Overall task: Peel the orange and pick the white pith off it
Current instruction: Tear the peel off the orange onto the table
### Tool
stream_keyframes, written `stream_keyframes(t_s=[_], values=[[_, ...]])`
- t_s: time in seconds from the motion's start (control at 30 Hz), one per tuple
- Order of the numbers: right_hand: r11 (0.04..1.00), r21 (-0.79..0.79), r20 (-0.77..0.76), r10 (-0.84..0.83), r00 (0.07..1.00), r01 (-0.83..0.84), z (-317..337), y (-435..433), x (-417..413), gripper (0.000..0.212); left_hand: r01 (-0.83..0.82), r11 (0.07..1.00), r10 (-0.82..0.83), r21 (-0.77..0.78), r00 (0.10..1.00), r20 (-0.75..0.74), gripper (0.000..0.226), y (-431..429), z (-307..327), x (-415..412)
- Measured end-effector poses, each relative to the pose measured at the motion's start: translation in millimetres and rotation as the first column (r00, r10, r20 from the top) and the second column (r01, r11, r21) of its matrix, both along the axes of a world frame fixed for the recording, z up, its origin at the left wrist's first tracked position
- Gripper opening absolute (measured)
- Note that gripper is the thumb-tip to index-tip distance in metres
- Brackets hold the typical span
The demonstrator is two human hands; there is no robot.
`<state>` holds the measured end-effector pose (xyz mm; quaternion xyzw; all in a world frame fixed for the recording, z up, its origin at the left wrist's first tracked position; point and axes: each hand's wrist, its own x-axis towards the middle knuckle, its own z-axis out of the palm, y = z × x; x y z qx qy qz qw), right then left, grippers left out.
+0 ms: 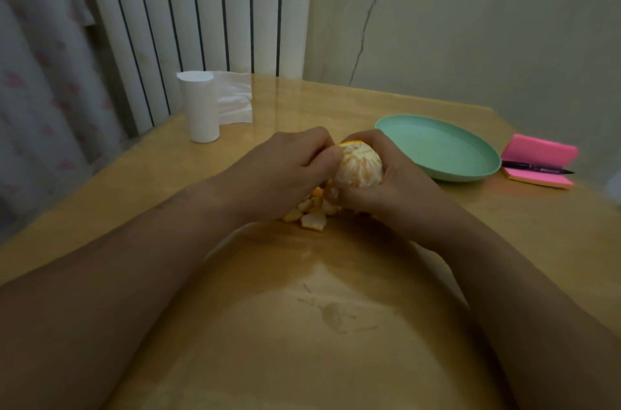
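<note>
Two hands: my left hand (pixel 285 171) and my right hand (pixel 386 189) meet over the middle of the table (pixel 336 369), both on the orange (pixel 359 169).
Orange: held just above the tabletop between my hands. It is mostly bare, its pale segments facing the camera, with a thin strip of rind (pixel 351 142) at its far top edge.
Right hand: fingers curled round the right side and underside of the fruit, cupping it firmly.
Left hand: fingers bent, tips pressed to the upper left of the fruit beside the strip of rind. Whether they pinch rind or pith I cannot tell.
Peel pieces (pixel 311 213): small heap on the table directly beneath my hands, partly hidden by my left wrist.
Plate (pixel 437 149): green and shallow, to the right of the fruit. Its near left rim lies behind my right knuckles.
Sticky notes (pixel 537 154): pink pads at the far right, just beside the plate, with a black pen (pixel 537 170) lying across them.
Tissue roll (pixel 201 107): white, upright, at the far left of the table, with a loose sheet (pixel 235 100) trailing behind it.
Backdrop: white radiator (pixel 201 6) behind the roll, patterned curtain (pixel 33 73) to the left, cracked wall (pixel 470 23) to the right.
Obstructions: my forearms (pixel 134 275) cross the near table. Faint scratches and smears (pixel 332 312) show between them.
</note>
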<state>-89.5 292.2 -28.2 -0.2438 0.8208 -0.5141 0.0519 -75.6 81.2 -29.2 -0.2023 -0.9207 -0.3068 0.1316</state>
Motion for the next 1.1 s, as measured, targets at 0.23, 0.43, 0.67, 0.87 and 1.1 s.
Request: stream_keyframes(t_s=[0.23,0.43,0.67,0.87,1.1], values=[[0.919,-0.337,0.51,-0.007,0.86,0.207,10.1,-10.1,6.0,0.067,0.03,1.0,-0.03,-0.002,0.994,-0.108,0.024,8.1,-3.5,5.2],[0.9,-0.309,0.561,-0.089,0.823,0.307,10.0,-12.0,6.5,0.038,0.081,0.981,-0.101,-0.176,0.989,-0.11,0.024,4.8,1.5,4.2],[0.937,-0.306,0.544,0.025,0.839,0.17,13.9,-3.9,5.1,0.053,0.102,0.969,-0.144,-0.224,0.973,-0.181,0.029,8.3,1.1,4.3],[0.947,-0.298,0.47,0.033,0.882,0.123,12.3,-9.1,6.2,0.038,0.011,0.99,-0.048,-0.14,0.964,-0.263,0.031,12.5,-7.3,3.2],[0.924,-0.379,0.33,0.075,0.941,0.059,8.5,-13.9,3.4,0.039,0.03,0.988,-0.014,0.149,0.995,-0.104,0.034,10.4,-6.9,3.5]])
